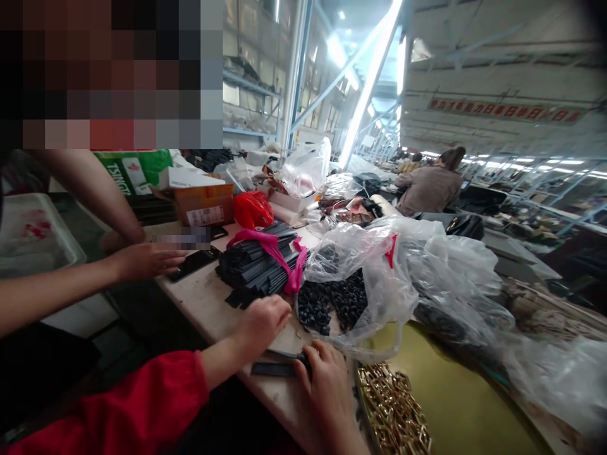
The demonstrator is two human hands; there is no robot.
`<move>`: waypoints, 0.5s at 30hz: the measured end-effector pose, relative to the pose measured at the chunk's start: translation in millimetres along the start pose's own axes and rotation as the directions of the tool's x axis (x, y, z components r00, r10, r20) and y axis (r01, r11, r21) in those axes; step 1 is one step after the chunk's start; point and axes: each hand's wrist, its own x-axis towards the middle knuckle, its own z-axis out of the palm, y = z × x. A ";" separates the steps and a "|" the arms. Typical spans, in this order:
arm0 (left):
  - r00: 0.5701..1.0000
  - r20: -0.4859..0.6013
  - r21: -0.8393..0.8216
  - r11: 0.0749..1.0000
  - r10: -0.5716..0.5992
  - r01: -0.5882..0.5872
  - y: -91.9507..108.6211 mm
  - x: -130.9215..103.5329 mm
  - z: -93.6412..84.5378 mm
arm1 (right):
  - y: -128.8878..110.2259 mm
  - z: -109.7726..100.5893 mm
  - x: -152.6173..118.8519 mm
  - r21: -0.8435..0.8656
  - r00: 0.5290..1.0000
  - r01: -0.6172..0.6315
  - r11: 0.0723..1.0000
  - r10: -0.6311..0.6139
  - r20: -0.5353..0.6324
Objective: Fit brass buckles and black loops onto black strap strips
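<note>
The black strip [275, 369] is thin, flat and dark, lying flat near the table's front edge, one end tucked under fingers. Just behind it sits a bundle of black strips [256, 268], tied with pink ribbon, resting slanted.

bright factory hall, long ceiling lights [367, 82]

strip bundle [258, 265] and plastic bag [360, 284] crowd bench [203, 303]

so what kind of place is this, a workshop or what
Most likely a factory assembly floor: a long worktable heaped with a tied bundle of black strips, a clear bag of small black parts, gold metal buckles, and another worker at benches beyond.
</note>
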 end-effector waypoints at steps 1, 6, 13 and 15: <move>0.997 -0.056 0.041 0.998 -0.054 0.056 -8.9 7.8 -10.1 | 0.4 3.1 -2.4 -0.024 1.000 -0.004 1.000 0.004 -0.007; 0.961 -0.117 0.180 0.947 -0.249 0.267 -54.2 50.2 -42.4 | 0.5 7.6 -7.8 -0.083 1.000 -0.014 0.996 0.012 -0.018; 0.911 -0.021 0.233 0.884 -0.412 0.406 -59.6 73.8 -30.3 | -5.8 -6.4 -14.4 -0.110 0.995 0.010 0.994 -0.020 -0.094; 0.899 -0.019 0.213 0.877 -0.437 0.430 -55.9 74.3 -33.2 | -10.0 -13.0 -16.8 -0.104 0.993 0.012 0.995 -0.024 -0.114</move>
